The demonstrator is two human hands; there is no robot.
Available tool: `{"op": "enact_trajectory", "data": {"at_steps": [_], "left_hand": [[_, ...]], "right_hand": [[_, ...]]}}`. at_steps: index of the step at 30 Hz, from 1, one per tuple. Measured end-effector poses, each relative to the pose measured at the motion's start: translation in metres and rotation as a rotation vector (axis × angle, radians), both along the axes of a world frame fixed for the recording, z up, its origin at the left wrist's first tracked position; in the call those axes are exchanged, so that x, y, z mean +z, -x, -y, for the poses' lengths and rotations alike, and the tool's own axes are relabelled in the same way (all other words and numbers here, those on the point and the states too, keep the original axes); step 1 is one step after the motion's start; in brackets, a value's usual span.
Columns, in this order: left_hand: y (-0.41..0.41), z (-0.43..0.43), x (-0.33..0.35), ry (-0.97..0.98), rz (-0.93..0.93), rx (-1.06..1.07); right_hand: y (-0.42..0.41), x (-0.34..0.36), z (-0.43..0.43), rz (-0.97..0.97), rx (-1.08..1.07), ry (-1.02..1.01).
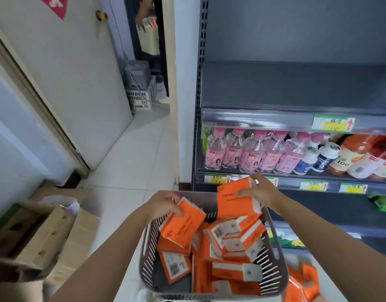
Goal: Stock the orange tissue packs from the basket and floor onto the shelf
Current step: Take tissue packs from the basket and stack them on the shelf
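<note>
A grey slotted basket (pixel 272 273) stands on the floor below me, filled with several orange tissue packs (pixel 231 253). My left hand (pixel 163 203) grips one orange pack (pixel 183 225) by its top end, just above the basket's left side. My right hand (pixel 261 190) holds another orange pack (pixel 235 201) lifted above the basket's far rim, in front of the shelf unit. More orange packs (pixel 303 282) lie on the floor to the right of the basket. The grey upper shelf (pixel 296 88) is bare and carries a yellow price tag (pixel 333 123).
Pink-capped bottles (pixel 246 153) and other drinks (pixel 357 158) fill the shelf below. Cardboard boxes (pixel 46 236) sit on the floor at left. A white door (pixel 68 73) stands ajar. Another person with a pale basket (pixel 149 38) is in the far doorway, beside white crates (pixel 142 97).
</note>
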State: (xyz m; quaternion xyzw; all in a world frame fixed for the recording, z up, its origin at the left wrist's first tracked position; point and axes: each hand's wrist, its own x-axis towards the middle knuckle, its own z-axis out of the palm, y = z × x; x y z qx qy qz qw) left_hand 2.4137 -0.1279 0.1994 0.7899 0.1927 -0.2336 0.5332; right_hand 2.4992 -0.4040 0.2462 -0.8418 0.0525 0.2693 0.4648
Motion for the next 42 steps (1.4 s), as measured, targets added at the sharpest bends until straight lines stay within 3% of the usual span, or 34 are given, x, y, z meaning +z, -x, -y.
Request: {"op": "enact_trajectory", "data": {"at_steps": [10, 16, 26, 29, 37, 42], "left_hand": [[-0.04, -0.002, 0.174, 0.008, 0.36, -0.176], [-0.057, 0.012, 0.215, -0.225, 0.493, -0.227], [-0.081, -0.004, 0.268, 0.413, 0.39, -0.166], [-0.098, -0.009, 0.28, 0.463, 0.471, -0.135], [-0.179, 0.013, 0.31, 0.171, 0.803, -0.143], [-0.263, 0.037, 0.316, -0.189, 0.948, -0.212]], "right_hand": [[-0.006, 0.064, -0.018, -0.089, 0.209, -0.29], [-0.011, 0.108, -0.041, -0.058, 0.097, -0.531], [-0.017, 0.182, -0.049, 0.133, -0.034, -0.677], [-0.035, 0.196, -0.036, 0.196, -0.087, -0.659], [-0.103, 0.219, 0.01, 0.337, -0.3, -0.619], [-0.146, 0.228, 0.043, 0.54, -0.437, -0.559]]}}
